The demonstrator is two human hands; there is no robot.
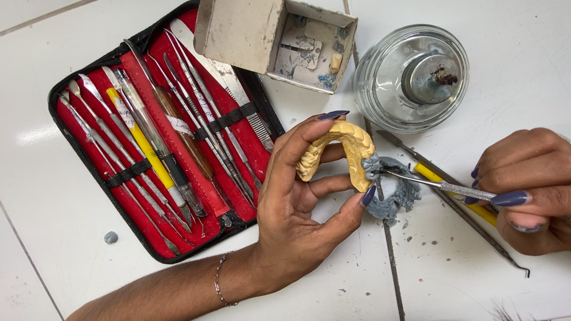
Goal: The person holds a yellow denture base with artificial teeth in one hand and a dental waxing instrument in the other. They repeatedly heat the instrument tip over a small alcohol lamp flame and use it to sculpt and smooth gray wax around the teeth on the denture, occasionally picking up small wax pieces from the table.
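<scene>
Fingers of the left hand [296, 194] curl around a yellow dental cast [340, 149] at the centre of the frame, the index finger arching over its top and the thumb pressing from below, so the horseshoe-shaped model sits pinched between them, lifted off the white tiled table [26, 81]. Grey wax [391, 186] clings to the right end of the cast, forming a rough ring just beside the thumb tip.

At the right edge, the right hand [547, 191] pinches a slim metal carving tool [441, 186] in a narrow pen-like grasp, thumb and forefinger closed tight on its ridged shaft. The tool's tip touches the grey wax where it meets the cast.

Under that hand lie a yellow-handled instrument [433, 175] and a thin dark probe [477, 226], both flat on the table. In the upper left of the frame an open red instrument case [225, 110] holds a row of metal tools under elastic bands. Above the cast stand a small open cardboard box [273, 32] and, to its right, a glass spirit lamp [411, 77]. Grey crumbs dot the table near the wax.
</scene>
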